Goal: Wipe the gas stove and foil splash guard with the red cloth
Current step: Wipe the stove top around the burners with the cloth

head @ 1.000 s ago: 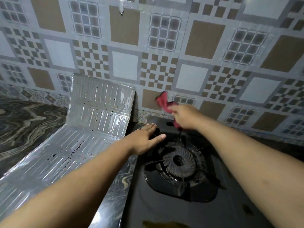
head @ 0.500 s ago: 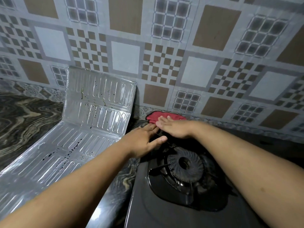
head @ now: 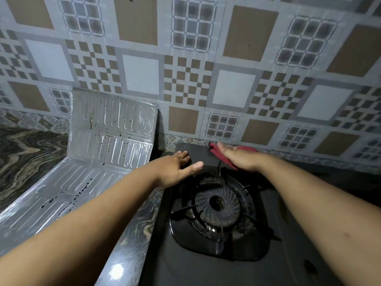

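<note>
On stove rear: R hand, red cloth

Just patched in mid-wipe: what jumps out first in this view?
The red cloth at the back edge of the black gas stove, pressed flat under the right hand. Left of the stove, the foil splash guard stands speckled with dark spots. The left hand rests on the stove's back left corner.

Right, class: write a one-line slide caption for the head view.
Right hand presses the red cloth flat on the stove's back edge; left hand steadies the stove.
</note>
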